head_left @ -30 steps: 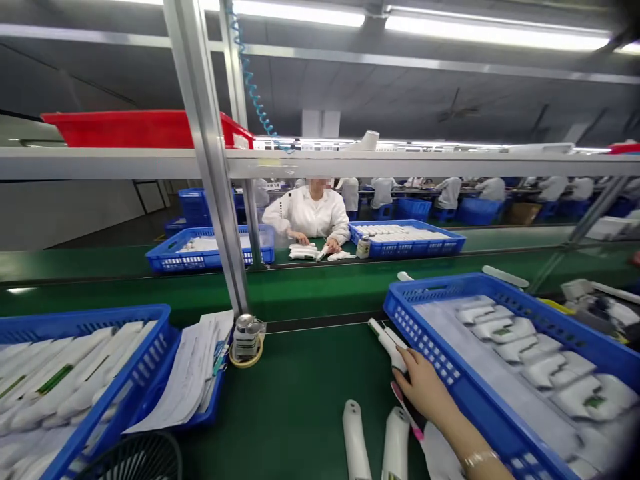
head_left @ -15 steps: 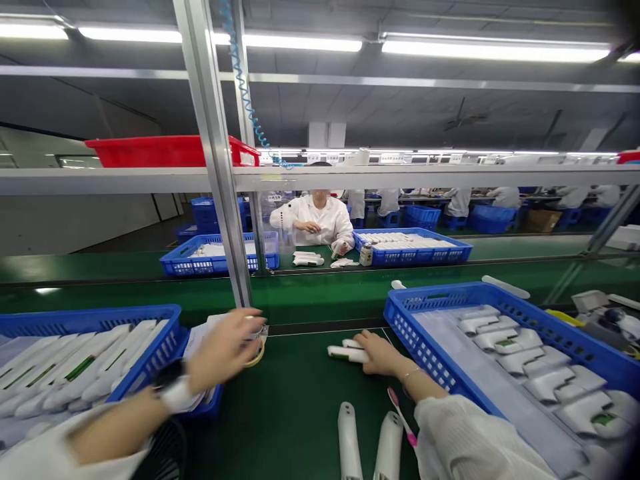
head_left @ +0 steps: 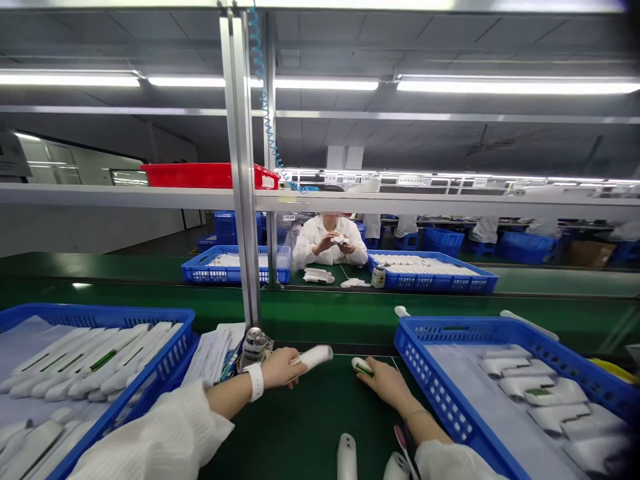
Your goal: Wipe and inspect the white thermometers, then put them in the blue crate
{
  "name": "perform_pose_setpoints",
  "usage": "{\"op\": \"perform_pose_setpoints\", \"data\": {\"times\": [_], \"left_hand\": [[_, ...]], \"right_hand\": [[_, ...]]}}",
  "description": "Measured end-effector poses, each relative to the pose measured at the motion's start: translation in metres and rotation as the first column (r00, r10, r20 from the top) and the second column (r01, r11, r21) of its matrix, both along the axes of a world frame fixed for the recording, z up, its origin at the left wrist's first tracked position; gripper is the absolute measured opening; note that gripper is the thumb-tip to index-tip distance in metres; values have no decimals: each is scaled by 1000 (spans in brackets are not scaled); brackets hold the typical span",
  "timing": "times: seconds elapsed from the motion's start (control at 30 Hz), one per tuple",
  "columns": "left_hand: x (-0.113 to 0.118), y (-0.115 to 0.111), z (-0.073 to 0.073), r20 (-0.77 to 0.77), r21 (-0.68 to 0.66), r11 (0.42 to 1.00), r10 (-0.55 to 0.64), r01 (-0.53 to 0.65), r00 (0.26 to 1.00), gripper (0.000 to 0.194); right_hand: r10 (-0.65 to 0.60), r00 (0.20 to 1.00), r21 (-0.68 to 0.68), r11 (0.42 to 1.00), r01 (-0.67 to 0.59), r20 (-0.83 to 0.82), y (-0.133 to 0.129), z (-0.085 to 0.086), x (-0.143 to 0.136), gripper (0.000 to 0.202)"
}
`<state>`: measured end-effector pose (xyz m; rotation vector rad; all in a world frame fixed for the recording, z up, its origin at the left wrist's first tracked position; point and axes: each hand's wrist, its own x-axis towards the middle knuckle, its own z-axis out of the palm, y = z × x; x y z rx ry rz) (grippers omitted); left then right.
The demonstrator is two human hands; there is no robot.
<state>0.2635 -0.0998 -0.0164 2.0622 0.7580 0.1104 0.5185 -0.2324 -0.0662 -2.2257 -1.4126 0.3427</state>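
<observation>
Over the green work surface, my left hand grips a long white plastic housing, its rounded end pointing right. My right hand is closed around a second white housing, which shows a green strip and is mostly covered by my fingers. The two parts are apart. Closer to me lie two more white housings, one nearer the middle and another beside a pink toothbrush; the lower frame edge cuts them off.
Blue crates of white housings stand on my left and right. Papers and small metal cans sit by the metal post. Across the line, a co-worker in white holds a white part.
My left hand has moved right from beside the papers and now holds a white housing. The right hand now holds one piece where two lay by its fingers. The view has shifted.
</observation>
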Motion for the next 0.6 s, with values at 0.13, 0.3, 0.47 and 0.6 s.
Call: {"op": "perform_pose_setpoints", "data": {"times": [0.13, 0.3, 0.47, 0.6], "left_hand": [[-26, -19, 28, 267, -258, 965, 125, -54, 956, 44], [-44, -62, 51, 544, -486, 873, 269, 37, 795, 49], [-55, -86, 55, 641, -492, 859, 248, 140, 726, 46], [-61, -95, 56, 637, -502, 854, 258, 137, 727, 47]], "right_hand": [[-26, 949, 198, 976, 92, -313, 5, 25, -11, 29], [209, 774, 448, 887, 107, -598, 0, 79, -81, 53], [480, 376, 586, 769, 255, -793, -30, 122, -134, 40], [571, 332, 657, 698, 284, -751, -44, 133, -142, 36]]}}
